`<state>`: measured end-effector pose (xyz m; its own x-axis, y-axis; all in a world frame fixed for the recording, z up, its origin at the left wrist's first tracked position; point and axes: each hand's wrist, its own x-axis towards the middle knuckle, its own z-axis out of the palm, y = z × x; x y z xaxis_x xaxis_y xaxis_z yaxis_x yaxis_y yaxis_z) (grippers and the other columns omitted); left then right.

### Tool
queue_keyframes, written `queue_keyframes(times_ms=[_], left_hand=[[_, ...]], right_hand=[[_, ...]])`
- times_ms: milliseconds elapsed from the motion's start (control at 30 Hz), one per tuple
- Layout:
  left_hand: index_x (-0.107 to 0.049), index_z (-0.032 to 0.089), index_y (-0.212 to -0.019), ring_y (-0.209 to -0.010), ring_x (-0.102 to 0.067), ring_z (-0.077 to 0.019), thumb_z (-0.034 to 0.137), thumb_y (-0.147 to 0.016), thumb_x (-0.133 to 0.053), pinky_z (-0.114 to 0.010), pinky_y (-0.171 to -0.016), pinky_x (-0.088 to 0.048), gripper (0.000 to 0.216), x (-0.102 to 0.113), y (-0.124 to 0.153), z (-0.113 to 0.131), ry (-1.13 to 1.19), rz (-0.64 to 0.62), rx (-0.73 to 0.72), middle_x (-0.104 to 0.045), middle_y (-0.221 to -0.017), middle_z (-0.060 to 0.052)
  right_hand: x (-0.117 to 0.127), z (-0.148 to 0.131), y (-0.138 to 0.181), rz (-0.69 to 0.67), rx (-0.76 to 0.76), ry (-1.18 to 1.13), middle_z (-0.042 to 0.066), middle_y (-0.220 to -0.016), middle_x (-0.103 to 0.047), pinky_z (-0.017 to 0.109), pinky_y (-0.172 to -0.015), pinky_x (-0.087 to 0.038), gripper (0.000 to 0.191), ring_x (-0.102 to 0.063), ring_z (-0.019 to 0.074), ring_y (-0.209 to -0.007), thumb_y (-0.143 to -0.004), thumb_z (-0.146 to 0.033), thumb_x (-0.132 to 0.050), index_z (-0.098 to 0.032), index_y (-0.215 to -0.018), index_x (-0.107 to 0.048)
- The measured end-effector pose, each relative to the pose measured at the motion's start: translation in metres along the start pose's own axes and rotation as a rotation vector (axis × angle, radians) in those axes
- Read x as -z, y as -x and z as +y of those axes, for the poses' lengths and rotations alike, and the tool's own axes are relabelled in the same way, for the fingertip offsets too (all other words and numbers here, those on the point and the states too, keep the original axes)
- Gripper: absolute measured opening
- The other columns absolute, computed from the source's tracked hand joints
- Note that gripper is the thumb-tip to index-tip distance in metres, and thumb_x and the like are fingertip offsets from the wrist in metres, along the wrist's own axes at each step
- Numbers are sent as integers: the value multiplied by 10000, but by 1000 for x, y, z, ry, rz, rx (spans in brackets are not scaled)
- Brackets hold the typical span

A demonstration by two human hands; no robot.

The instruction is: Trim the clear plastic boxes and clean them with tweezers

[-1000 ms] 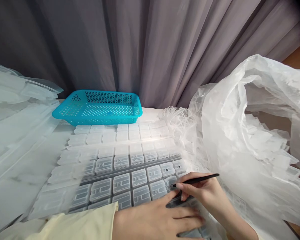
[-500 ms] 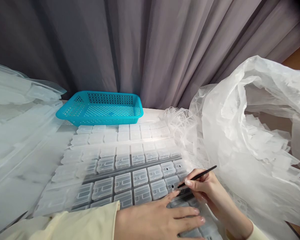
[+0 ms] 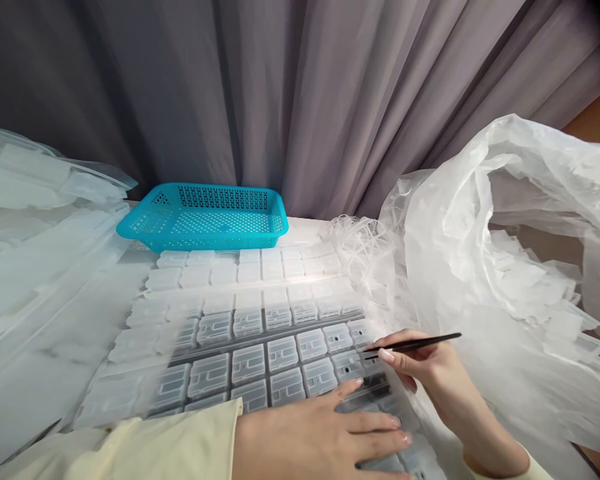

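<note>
A sheet of several small clear plastic cases (image 3: 250,320) in rows lies flat on the white table. My left hand (image 3: 325,433) rests flat on the near right part of the sheet, fingers stretched out, holding nothing. My right hand (image 3: 430,377) is closed in a pinch on black tweezers (image 3: 415,345). The tweezer tips point left and sit just over a case at the sheet's right edge. A pale yellow sleeve covers my left forearm.
A turquoise perforated basket (image 3: 205,217) stands at the back of the table against a grey curtain. A large crumpled clear plastic bag (image 3: 520,267) with clear plastic pieces fills the right side. More clear plastic sheeting (image 3: 35,253) lies on the left.
My right hand with the tweezers has lifted slightly and shifted right and farther along the sheet's right edge. My left hand has stayed flat on the sheet.
</note>
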<state>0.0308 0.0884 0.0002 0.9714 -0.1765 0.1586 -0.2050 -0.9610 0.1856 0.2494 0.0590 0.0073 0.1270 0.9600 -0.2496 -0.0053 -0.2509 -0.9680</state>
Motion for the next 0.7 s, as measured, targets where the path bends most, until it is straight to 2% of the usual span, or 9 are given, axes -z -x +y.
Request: queue_keyframes(times_ms=[133, 267, 467, 567, 700], left_hand=[[-326, 113, -1435, -1411, -270, -242, 257, -941, -262, -539, -1095, -341, 519, -2, 0, 0, -31, 9, -10, -349, -1507, -119], [-395, 135, -1394, -1391, -307, -217, 166, -934, -197, -512, -1115, -317, 502, -1, -1, 0, -72, 51, 8, -431, -1451, -102], [-365, 116, -1403, -1401, -274, -230, 204, -927, -203, -510, -1163, -192, 510, -1, -3, -1, -57, 31, -9, -399, -1463, -124], [-347, 120, -1412, -1408, -257, -231, 219, -931, -198, -517, -1139, -258, 513, -2, -2, -1, -46, 7, -3, -368, -1487, -121], [-329, 109, -1422, -1407, -259, -248, 289, -936, -230, -536, -1102, -319, 527, -2, -1, -2, -34, -2, -8, -350, -1499, -124]], right_hand=[[4, -5, 7, -25, 98, 192, 54, -773, -726, 230, -457, -475, 225, -530, 99, -475, -668, -367, -810, -186, -791, -761], [3, -10, 16, -53, 188, 304, 51, -831, -738, 246, -526, -553, 186, -602, 129, -529, -696, -391, -780, -233, -793, -769], [-9, -4, 16, -6, 186, 259, 48, -906, -749, 276, -645, -596, 187, -690, 193, -709, -706, -394, -773, -239, -809, -764], [-8, -3, 13, 41, 205, 259, 36, -866, -749, 261, -648, -584, 188, -678, 173, -665, -701, -387, -777, -226, -798, -759], [-3, -9, 15, 201, 186, 219, 6, -769, -731, 216, -637, -565, 196, -656, 148, -648, -689, -393, -786, -240, -808, -756]])
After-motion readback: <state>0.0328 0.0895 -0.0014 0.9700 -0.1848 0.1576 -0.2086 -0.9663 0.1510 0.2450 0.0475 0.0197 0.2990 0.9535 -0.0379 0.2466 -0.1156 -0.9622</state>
